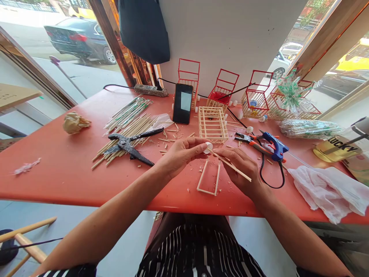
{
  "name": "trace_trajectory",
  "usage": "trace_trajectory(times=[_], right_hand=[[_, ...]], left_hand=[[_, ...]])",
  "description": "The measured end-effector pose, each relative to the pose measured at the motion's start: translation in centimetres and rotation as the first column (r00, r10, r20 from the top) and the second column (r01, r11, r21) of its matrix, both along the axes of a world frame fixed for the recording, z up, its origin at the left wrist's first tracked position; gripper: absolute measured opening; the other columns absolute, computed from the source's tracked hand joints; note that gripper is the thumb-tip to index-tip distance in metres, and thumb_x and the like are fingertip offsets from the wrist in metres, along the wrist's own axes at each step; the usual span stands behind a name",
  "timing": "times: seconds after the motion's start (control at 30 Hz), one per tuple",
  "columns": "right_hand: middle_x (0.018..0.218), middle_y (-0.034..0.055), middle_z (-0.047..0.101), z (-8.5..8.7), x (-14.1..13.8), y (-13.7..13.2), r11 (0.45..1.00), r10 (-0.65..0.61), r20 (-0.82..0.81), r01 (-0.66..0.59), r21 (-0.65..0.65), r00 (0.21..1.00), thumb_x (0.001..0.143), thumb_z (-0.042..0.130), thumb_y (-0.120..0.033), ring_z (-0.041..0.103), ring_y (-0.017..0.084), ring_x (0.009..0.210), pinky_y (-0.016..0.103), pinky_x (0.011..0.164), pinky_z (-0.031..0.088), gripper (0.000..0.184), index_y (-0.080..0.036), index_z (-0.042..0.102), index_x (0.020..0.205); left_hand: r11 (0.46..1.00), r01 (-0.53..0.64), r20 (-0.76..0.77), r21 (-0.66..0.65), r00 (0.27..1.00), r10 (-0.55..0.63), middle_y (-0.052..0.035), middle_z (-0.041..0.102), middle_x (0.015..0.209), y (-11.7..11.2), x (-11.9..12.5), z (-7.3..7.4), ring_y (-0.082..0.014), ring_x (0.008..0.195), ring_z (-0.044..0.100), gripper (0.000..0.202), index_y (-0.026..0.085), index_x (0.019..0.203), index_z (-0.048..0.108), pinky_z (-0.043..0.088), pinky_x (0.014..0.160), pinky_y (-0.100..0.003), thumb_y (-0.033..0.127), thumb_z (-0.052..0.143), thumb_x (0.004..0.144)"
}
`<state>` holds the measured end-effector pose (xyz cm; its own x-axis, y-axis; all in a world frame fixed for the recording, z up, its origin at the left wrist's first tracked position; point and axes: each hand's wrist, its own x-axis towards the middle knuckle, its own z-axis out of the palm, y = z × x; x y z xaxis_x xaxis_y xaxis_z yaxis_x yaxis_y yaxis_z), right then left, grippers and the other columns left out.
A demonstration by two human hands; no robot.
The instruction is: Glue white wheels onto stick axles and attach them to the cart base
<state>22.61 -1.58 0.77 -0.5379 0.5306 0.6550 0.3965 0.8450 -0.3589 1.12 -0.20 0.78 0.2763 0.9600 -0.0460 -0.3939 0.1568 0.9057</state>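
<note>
Wooden stick [236,169] slants just right of the frame's centre, its upper end at a small white disc [208,147]. The left hand [184,153] pinches the disc between thumb and fingers; the right hand [243,173] grips the stick, its lower end sticking out past the knuckles. Below them, at lower centre, a three-sided stick frame [206,191] lies flat on the red table [72,181]. Just above the hands stands a slatted stick box [212,131], with a phone [182,104] propped upright to its left. Farther left, black-handled pliers [125,144] rest on a pile of bare sticks [135,130]. Right of centre, orange-handled pliers [244,137] lie beside a blue glue gun [273,146]. Crumpled white cloth [328,188] spreads at lower right; crumpled brown paper [75,124] sits at the left. Along the upper middle, a red-handled cart [256,102] stands near the wall.
</note>
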Motion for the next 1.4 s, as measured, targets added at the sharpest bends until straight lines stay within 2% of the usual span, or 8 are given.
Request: trace_trajectory(times=[0.17,0.3,0.37,0.43,0.57,0.63,0.7,1.4], right_hand=[[0.106,0.0044,0.071,0.3,0.6,0.9,0.944,-0.297,-0.209,0.253,-0.211,0.932,0.102,0.055,-0.025,0.067,0.017,0.086,0.033,0.079,0.056,0.04,-0.029,0.055,0.142],[0.124,0.0114,0.066,1.1,2.8,2.6,0.861,-0.508,-0.27,0.469,-0.198,0.818,0.101,0.057,-0.04,0.064,0.022,0.107,0.036,0.083,0.055,0.041,-0.024,0.061,0.138],[0.114,0.011,0.071,1.7,3.5,2.9,0.865,-0.486,-0.229,0.426,-0.264,0.844,0.103,0.052,-0.047,0.065,0.022,0.104,0.034,0.08,0.053,0.035,-0.021,0.074,0.113],[0.091,0.0093,0.074,2.1,3.5,2.6,0.851,-0.328,-0.168,0.213,-0.481,0.929,0.104,0.045,-0.055,0.067,0.018,0.082,0.03,0.067,0.051,0.049,-0.019,0.076,0.092],[0.076,0.0091,0.075,2.2,2.6,1.6,0.495,0.094,-0.198,-0.218,-0.841,0.976,0.1,0.036,-0.071,0.066,0.015,0.062,0.027,0.054,0.046,0.068,-0.015,0.072,0.09],[0.077,0.0095,0.077,1.9,2.1,1.3,0.321,0.184,-0.232,-0.282,-0.904,0.955,0.099,0.039,-0.072,0.069,0.016,0.062,0.026,0.054,0.047,0.066,-0.014,0.071,0.096],[0.075,0.0076,0.077,1.6,1.8,1.1,0.233,0.201,-0.232,-0.277,-0.932,0.952,0.1,0.045,-0.066,0.069,0.014,0.06,0.024,0.052,0.045,0.057,-0.015,0.068,0.1],[0.063,0.0035,0.075,1.6,0.7,0.7,0.172,0.127,-0.259,-0.279,-0.945,0.957,0.093,0.062,-0.062,0.061,0.009,0.046,0.021,0.043,0.032,0.047,-0.016,0.062,0.084]], left_hand=[[1.0,0.018,0.029,-0.013,0.999,-0.018,-0.0074,0.076,0.094,0.2,-0.3,-0.1,-0.0138,0.082,0.068,0.036,0.013,0.097,0.08,0.056,0.083,-0.029,0.036,0.09,0.071],[0.999,0.019,0.075,-0.039,0.997,-0.016,-0.0072,0.076,0.093,0.4,-0.4,-0.1,-0.0147,0.082,0.068,0.038,0.013,0.095,0.081,0.057,0.083,-0.03,0.035,0.093,0.066],[1.0,0.006,0.088,-0.031,0.996,-0.003,-0.0068,0.077,0.094,0.4,-0.4,0.0,-0.0147,0.083,0.069,0.038,0.014,0.095,0.081,0.057,0.083,-0.031,0.035,0.094,0.065],[1.0,-0.009,0.073,-0.012,0.997,0.009,-0.0067,0.077,0.096,0.2,-0.4,0.1,-0.0143,0.085,0.069,0.037,0.014,0.096,0.081,0.057,0.085,-0.03,0.035,0.093,0.067],[0.998,-0.065,-0.036,0.012,0.997,0.065,-0.0054,0.078,0.096,-0.1,-0.4,0.7,-0.0141,0.084,0.07,0.032,0.016,0.097,0.079,0.056,0.087,-0.03,0.033,0.09,0.072],[0.995,-0.102,-0.099,0.015,0.99,0.103,-0.0049,0.078,0.093,-0.2,-0.3,1.0,-0.0158,0.084,0.071,0.029,0.017,0.094,0.078,0.056,0.084,-0.03,0.031,0.09,0.071],[0.992,-0.124,-0.143,0.029,0.982,0.127,-0.0054,0.078,0.092,-0.2,-0.3,1.2,-0.0178,0.086,0.072,0.03,0.017,0.091,0.077,0.057,0.083,-0.03,0.03,0.092,0.069],[0.948,-0.221,-0.268,0.231,0.922,0.28,-0.006,0.08,0.081,-0.6,0.1,1.2,-0.0232,0.085,0.074,0.035,0.019,0.088,0.085,0.059,0.083,-0.033,0.045,0.092,0.065]])
